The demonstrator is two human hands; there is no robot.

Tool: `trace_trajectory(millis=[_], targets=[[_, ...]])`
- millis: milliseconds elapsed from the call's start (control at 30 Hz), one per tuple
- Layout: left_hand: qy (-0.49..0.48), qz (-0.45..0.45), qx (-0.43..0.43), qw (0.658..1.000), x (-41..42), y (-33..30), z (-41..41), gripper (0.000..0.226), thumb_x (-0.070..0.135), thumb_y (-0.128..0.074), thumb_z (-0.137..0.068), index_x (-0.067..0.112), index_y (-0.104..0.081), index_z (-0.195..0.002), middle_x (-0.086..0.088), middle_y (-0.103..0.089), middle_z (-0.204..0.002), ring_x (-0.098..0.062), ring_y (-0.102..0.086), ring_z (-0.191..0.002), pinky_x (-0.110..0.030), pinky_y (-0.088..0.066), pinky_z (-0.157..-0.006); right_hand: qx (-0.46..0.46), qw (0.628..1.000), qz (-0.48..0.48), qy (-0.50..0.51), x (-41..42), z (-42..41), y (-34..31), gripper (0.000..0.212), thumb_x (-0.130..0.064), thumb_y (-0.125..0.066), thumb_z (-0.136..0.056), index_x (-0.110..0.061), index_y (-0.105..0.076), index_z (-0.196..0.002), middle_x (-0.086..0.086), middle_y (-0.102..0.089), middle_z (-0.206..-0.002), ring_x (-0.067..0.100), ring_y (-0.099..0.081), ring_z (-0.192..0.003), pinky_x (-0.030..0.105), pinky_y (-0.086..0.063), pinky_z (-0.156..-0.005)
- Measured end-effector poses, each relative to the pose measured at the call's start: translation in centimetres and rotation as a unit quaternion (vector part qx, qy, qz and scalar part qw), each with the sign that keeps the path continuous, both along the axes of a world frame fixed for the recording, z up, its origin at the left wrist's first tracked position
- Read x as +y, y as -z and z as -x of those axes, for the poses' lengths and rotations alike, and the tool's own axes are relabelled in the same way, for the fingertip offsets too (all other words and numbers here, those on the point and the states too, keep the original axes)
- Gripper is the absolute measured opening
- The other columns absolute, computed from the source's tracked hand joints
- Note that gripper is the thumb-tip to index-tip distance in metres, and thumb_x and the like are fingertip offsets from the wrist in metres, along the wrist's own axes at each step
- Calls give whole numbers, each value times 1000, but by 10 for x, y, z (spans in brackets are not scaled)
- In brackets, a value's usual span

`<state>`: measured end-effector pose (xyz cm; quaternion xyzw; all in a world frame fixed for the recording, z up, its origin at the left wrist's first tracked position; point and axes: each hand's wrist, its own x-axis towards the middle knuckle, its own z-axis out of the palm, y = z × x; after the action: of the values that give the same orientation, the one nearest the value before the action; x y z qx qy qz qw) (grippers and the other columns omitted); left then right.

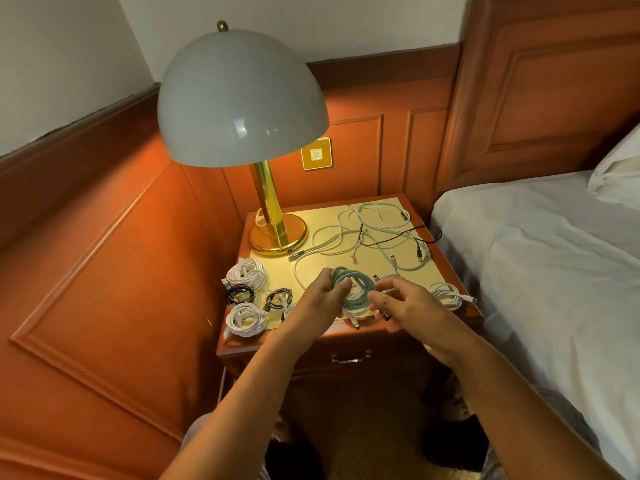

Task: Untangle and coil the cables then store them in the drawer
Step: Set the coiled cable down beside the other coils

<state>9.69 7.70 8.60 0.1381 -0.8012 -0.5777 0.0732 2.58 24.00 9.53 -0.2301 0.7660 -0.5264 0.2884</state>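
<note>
Right now the left hand point(322, 292) is gripping a green cable point(353, 289), already wound into several loops, just above the near edge of the table point(381, 209), while the right hand point(398, 303) is pinching what looks like the cable's loose tail, with a dark plug end showing at its fingers. To my eye the coiling of this one is nearing its finish, and doing it well means keeping the loops even in size, holding them flat against each other with the left thumb, and tucking or wrapping the tail so the coil is not springing open once set down. Finished coils point(246, 271) in white and black are sitting at the near left of the table, and one small white coil point(446, 294) is lying at the near right. A loose tangle point(374, 233) of pale green, white and black cables is waiting at the far side beside the lamp point(273, 216). Below, the drawer point(349, 358) is standing closed.
</note>
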Motion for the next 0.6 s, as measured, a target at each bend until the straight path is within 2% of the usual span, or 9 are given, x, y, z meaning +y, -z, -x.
trace_trajectory(millis=[167,267,367,433,533,600], targets=[[5,-53,3,999,0,0,-5,12,27,-41,-104,22,-51,-98,4,-53,-81,-7,-47,-65,-21,-38,-59,-168,978,118,28,-7,1,11,28,-21,-59,-95,-13,-57,-122,17,-68,-105,23,-66,-81,33,-50,-63],[10,-51,0,999,-2,-1,-6,12,26,-41,-104,20,-52,-102,3,-54,-83,-8,-48,-68,-23,-39,-60,-199,966,163,24,-7,2,11,25,-9,-57,-95,-12,-57,-120,25,-66,-106,25,-63,-75,30,-51,-60],[-22,-15,5,1000,-3,1,-4,16,23,-45,-102,14,-56,-110,2,-57,-85,-8,-51,-71,-17,-41,-60,-171,973,154,12,-4,3,9,34,1,-58,-92,-13,-54,-123,21,-64,-101,21,-62,-69,28,-50,-58],[-56,8,16,998,-2,2,-3,16,20,-48,-101,11,-60,-108,3,-58,-81,-7,-51,-70,-11,-40,-58,-113,987,112,-4,-2,3,8,41,3,-59,-91,-16,-52,-127,17,-62,-97,17,-62,-67,27,-51,-60],[-94,63,14,994,-2,6,-3,15,18,-48,-101,10,-61,-103,4,-56,-78,-10,-51,-72,-10,-39,-57,-12,999,38,-37,2,3,4,46,-1,-60,-91,-24,-50,-129,11,-62,-86,14,-62,-65,26,-50,-61],[-118,102,13,988,-4,7,-2,15,16,-46,-102,10,-60,-101,2,-53,-76,-13,-48,-69,-14,-39,-54,15,998,10,-57,6,2,-2,45,-1,-60,-91,-29,-50,-126,7,-62,-82,13,-61,-65,25,-49,-59]])
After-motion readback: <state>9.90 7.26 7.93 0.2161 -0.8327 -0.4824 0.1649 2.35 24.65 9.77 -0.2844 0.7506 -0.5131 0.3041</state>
